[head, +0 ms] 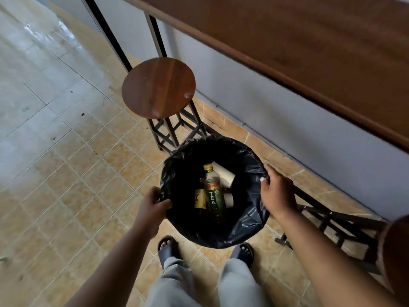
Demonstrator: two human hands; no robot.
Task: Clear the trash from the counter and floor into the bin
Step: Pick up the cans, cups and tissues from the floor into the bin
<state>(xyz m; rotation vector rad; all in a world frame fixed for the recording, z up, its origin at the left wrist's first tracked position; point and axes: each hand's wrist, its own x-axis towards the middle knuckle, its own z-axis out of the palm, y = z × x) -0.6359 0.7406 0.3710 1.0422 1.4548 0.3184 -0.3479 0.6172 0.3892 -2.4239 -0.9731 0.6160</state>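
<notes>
- Both hands grip the rim of the black-lined bin [243, 227]: left hand [152, 204] on the near-left edge, right hand [277, 191] on the right edge.
- Inside lie a green tea bottle [213, 193], a yellow-labelled bottle [199, 198] and white paper [224, 173].
- A round wooden stool [158, 87] stands beyond the bin, on the tiled floor [66, 173].

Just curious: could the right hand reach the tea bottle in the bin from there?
Probably yes: the right hand grips the bin rim, and the tea bottle lies uncovered below the open mouth.

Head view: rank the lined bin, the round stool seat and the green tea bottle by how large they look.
1. Lined bin, largest, though nearest the camera.
2. Round stool seat, somewhat smaller and farther off, so true sizes are unsure.
3. Green tea bottle inside the bin, clearly smallest.
</notes>
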